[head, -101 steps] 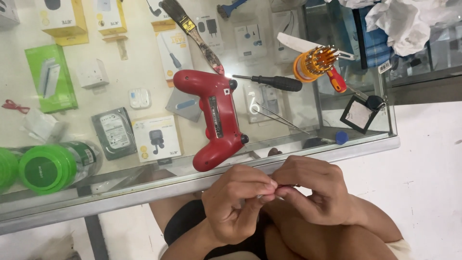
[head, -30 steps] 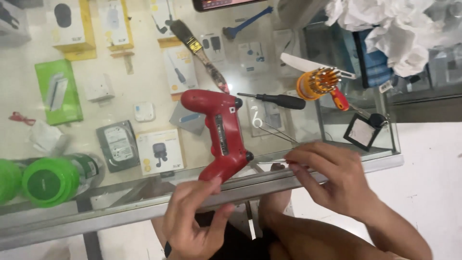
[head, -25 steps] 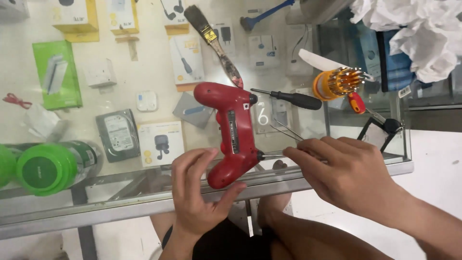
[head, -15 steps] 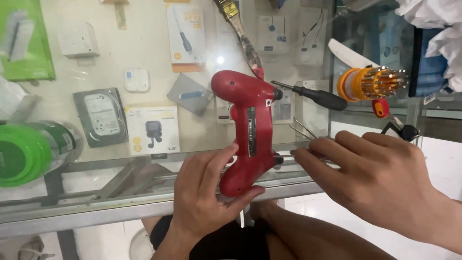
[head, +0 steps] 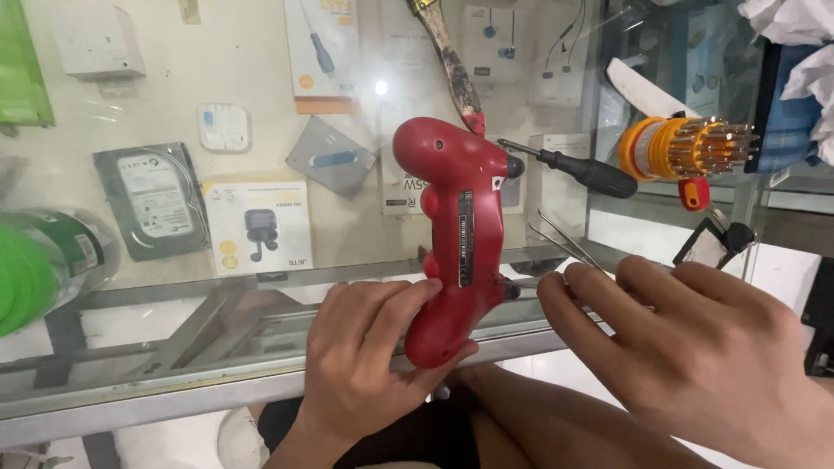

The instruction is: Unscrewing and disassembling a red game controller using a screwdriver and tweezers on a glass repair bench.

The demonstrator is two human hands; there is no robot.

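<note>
A red game controller (head: 456, 234) lies back side up on the glass counter (head: 174, 391), one grip pointing toward me. My left hand (head: 365, 356) is closed around that near grip from below and from the left. My right hand (head: 695, 347) rests on the glass just right of the controller with its fingers stretched out. Its fingertips touch the near end of thin metal tweezers (head: 560, 243). The thumb of that hand is hidden.
A black-handled screwdriver (head: 578, 169) lies beside the controller's far end, with an orange screwdriver bit set (head: 686, 148) to its right. A worn brush (head: 447, 52) is behind. A green cylinder (head: 35, 269) stands at the left edge. Packaged goods sit under the glass.
My hands came apart and rose from my lap to the counter. The left hand took hold of the controller's near grip. The right hand moved onto the glass at the tweezers. The view drew closer.
</note>
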